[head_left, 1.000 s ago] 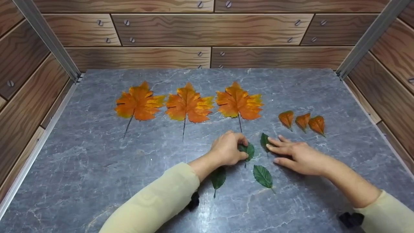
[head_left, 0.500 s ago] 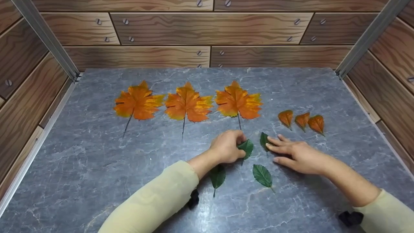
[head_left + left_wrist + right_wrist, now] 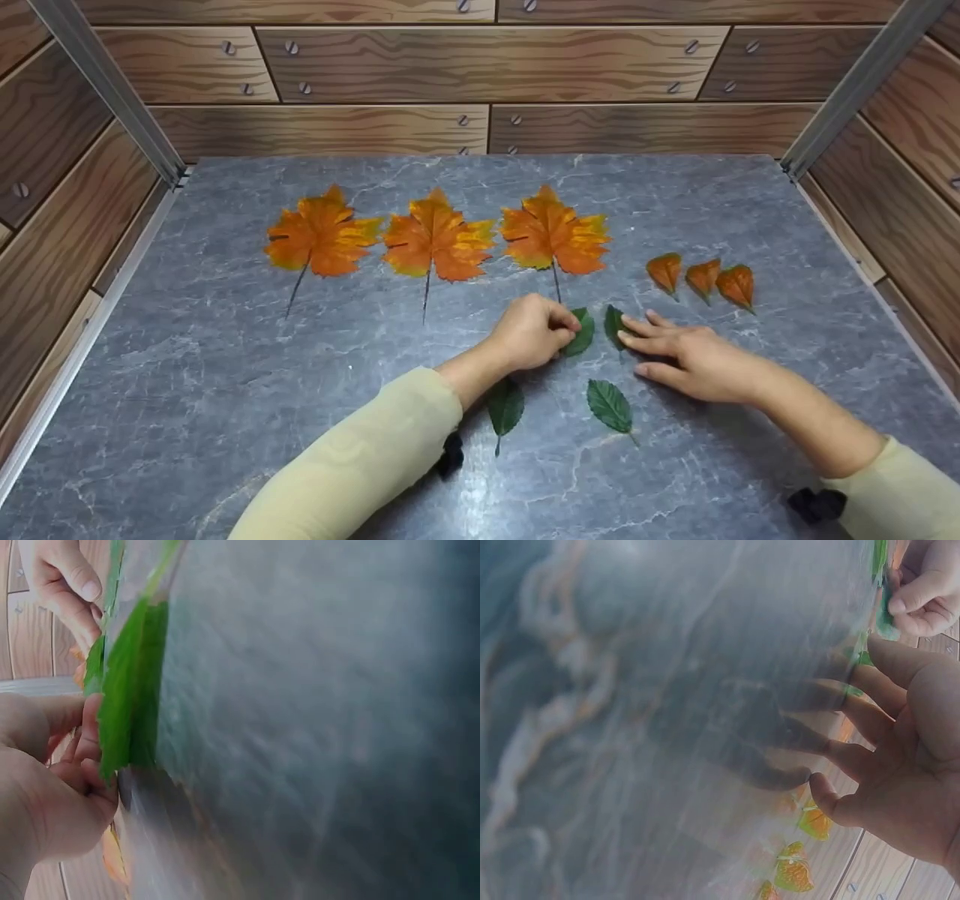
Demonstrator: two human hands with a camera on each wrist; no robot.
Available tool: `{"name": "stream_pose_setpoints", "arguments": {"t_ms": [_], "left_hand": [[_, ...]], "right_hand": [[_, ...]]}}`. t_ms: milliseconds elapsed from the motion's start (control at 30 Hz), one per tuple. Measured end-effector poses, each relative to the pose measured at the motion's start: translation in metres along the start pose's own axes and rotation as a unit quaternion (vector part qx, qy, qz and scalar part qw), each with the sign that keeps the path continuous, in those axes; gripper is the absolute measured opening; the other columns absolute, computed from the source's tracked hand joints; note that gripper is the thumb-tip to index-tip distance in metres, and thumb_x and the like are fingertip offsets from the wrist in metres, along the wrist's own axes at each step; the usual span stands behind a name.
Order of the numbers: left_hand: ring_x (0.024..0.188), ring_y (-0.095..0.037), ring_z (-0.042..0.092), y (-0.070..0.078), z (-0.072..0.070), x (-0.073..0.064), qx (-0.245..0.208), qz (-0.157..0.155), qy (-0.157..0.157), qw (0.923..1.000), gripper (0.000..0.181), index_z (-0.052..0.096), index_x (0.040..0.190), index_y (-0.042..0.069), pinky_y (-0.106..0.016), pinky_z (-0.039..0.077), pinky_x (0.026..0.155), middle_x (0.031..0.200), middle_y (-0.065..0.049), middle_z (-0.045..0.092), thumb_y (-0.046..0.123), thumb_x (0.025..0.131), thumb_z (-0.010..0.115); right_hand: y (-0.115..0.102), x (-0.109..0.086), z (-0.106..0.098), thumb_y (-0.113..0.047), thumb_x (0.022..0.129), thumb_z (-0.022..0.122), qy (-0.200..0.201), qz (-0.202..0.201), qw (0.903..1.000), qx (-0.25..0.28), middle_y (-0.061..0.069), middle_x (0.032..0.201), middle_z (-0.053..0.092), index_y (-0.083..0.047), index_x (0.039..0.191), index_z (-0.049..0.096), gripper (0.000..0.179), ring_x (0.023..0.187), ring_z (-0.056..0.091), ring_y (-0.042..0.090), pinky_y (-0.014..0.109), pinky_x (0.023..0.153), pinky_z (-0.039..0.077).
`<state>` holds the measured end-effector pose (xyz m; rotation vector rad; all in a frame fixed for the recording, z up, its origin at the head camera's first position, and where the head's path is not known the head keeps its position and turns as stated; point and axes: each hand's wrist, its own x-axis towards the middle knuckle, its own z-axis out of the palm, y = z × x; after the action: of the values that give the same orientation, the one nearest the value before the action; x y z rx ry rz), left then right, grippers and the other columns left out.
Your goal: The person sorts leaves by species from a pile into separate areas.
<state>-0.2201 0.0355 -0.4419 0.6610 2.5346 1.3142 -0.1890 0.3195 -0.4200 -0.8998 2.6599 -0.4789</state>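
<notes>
My left hand (image 3: 529, 334) pinches the edge of a green leaf (image 3: 582, 335) between thumb and fingers, low over the tabletop. Just right of it lies a second green leaf (image 3: 612, 322), its right edge under the fingertips of my right hand (image 3: 697, 360). That hand's fingers are spread and nearly straight, as the right wrist view also shows of the right hand (image 3: 907, 742). A narrow gap separates the two leaves. Nearer my body are two more green leaves, one (image 3: 505, 409) partly under my left forearm and another (image 3: 609, 407) to its right.
Three orange maple leaves (image 3: 435, 240) with dark stems form a row towards the back of the grey marbled table (image 3: 225, 390). Three small orange-brown leaves (image 3: 703, 279) lie beyond my right hand. Wood-patterned walls (image 3: 487, 67) and metal posts (image 3: 855, 86) bound the table.
My left hand has shifted its grip and moved the pinched leaf slightly away from me and to the right, level with the second leaf. The right hand stays in place.
</notes>
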Motion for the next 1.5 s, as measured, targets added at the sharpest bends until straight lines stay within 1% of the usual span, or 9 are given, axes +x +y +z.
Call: {"name": "stream_pose_setpoints", "arguments": {"t_ms": [133,333,433,767,900,1033,1167,1367,1500], "left_hand": [[0.069,-0.011,0.074,0.004,0.0,0.002,-0.02,-0.026,-0.013,0.9994,0.022,0.082,0.122,0.008,-0.021,0.058,0.073,0.11,-0.005,0.081,0.009,0.104,0.07],[0.12,-0.015,0.069,0.008,0.001,0.005,0.051,-0.016,-0.036,0.9979,0.03,0.077,0.134,0.014,-0.028,0.053,0.102,0.129,-0.001,0.075,0.016,0.104,0.071],[0.127,-0.016,0.066,0.008,0.002,0.005,0.073,-0.006,-0.045,0.9963,0.031,0.076,0.135,0.013,-0.028,0.051,0.105,0.13,-0.001,0.075,0.017,0.104,0.071],[0.12,-0.017,0.069,0.004,0.003,0.005,0.079,0.007,-0.05,0.9956,0.031,0.076,0.135,0.012,-0.027,0.053,0.1,0.128,-0.002,0.076,0.015,0.104,0.069],[0.12,-0.016,0.068,0.002,0.0,0.003,0.049,0.006,-0.042,0.9979,0.035,0.073,0.139,0.013,-0.028,0.053,0.1,0.131,-0.003,0.074,0.014,0.104,0.069],[0.1,-0.013,0.069,0.002,-0.011,-0.003,0.006,-0.008,-0.037,0.9993,0.036,0.073,0.139,0.01,-0.028,0.055,0.087,0.123,-0.007,0.077,0.013,0.104,0.07],[0.089,-0.014,0.068,-0.001,-0.03,-0.014,-0.031,-0.024,-0.041,0.9984,0.035,0.073,0.137,0.007,-0.029,0.056,0.08,0.115,-0.009,0.078,0.013,0.103,0.071],[0.08,-0.035,0.073,-0.016,-0.057,-0.041,-0.101,-0.034,-0.064,0.9923,0.034,0.071,0.132,-0.004,-0.038,0.062,0.07,0.094,-0.013,0.075,0.006,0.1,0.073],[0.077,-0.021,0.069,-0.027,-0.069,-0.06,-0.08,-0.026,-0.073,0.9938,0.032,0.074,0.126,-0.004,-0.031,0.058,0.07,0.087,-0.004,0.072,0.009,0.097,0.077]], "right_hand": [[0.001,0.0,-0.001,-0.039,0.109,0.061,-0.001,0.001,1.0,-0.002,0.009,0.169,0.037,-0.012,0.157,0.053,0.056,0.153,0.029,0.049,0.079,0.113,0.025],[0.001,-0.001,-0.002,-0.04,0.109,0.061,-0.003,0.006,0.9999,-0.008,0.007,0.169,0.036,-0.013,0.158,0.053,0.056,0.153,0.03,0.047,0.081,0.112,0.024],[0.002,-0.001,-0.002,-0.038,0.109,0.061,-0.001,-0.003,1.0,-0.004,0.009,0.168,0.037,-0.012,0.157,0.053,0.056,0.153,0.031,0.048,0.079,0.113,0.026],[0.004,-0.001,0.001,-0.04,0.11,0.06,-0.005,0.001,1.0,0.007,0.009,0.169,0.037,-0.011,0.158,0.052,0.056,0.153,0.029,0.049,0.082,0.112,0.022],[0.004,0.0,0.0,-0.041,0.11,0.059,-0.01,0.001,0.9999,0.009,0.009,0.169,0.036,-0.011,0.158,0.051,0.057,0.154,0.028,0.049,0.081,0.113,0.022],[0.004,0.001,0.0,-0.04,0.11,0.059,-0.009,-0.002,0.9999,0.007,0.009,0.169,0.036,-0.011,0.158,0.051,0.056,0.153,0.028,0.049,0.08,0.113,0.023],[0.003,0.0,0.001,-0.041,0.11,0.059,-0.013,0.003,0.9999,0.003,0.009,0.17,0.035,-0.012,0.159,0.051,0.057,0.154,0.027,0.049,0.083,0.111,0.021],[0.002,-0.001,0.001,-0.041,0.11,0.059,-0.01,0.003,0.9999,-0.001,0.009,0.17,0.035,-0.013,0.159,0.051,0.057,0.154,0.027,0.048,0.083,0.111,0.021],[0.001,0.0,-0.001,-0.04,0.11,0.059,-0.008,0.001,1.0,0.002,0.009,0.17,0.035,-0.012,0.159,0.051,0.056,0.154,0.027,0.048,0.082,0.112,0.022]]}}
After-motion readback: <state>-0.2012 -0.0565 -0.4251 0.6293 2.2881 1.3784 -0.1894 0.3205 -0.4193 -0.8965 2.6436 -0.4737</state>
